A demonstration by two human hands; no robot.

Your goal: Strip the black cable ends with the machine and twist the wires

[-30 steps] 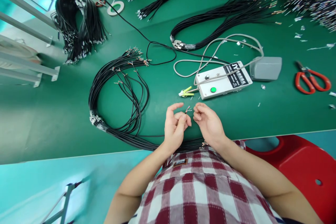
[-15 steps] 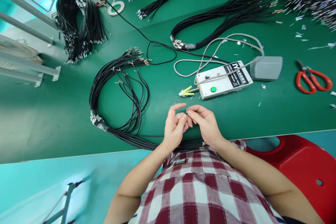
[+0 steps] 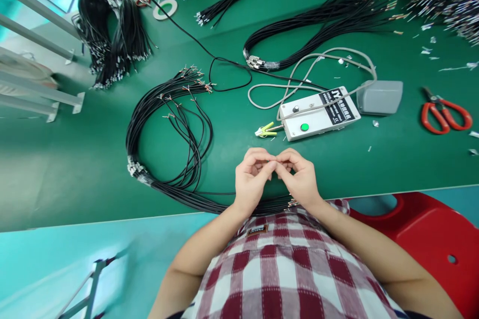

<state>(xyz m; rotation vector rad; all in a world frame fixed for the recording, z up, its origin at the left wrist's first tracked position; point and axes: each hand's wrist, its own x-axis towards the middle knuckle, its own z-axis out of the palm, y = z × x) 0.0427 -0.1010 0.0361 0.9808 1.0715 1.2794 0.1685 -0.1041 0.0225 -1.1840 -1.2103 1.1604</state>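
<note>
My left hand and my right hand meet fingertip to fingertip above the table's front edge, both closed in a pinch. Between the fingertips is the thin end of a black cable, mostly hidden by the fingers. One single black cable runs from the bundle toward my left hand. The looped bundle of black cables lies to the left, with stripped wire ends at its top and silver connectors taped together at its side. Its other ends pass below my hands. Just beyond them sits a white wire-twisting machine with a yellow-green clip-like head.
A grey pedal with a grey cord and red-handled pliers lie on the right. More cable bundles cover the back. A tape roll is at the back left, beside metal rails. A red chair stands behind.
My hands have come together at the fingertips. My left index finger, stretched out before, is now bent into the pinch. The cable end is more hidden.
</note>
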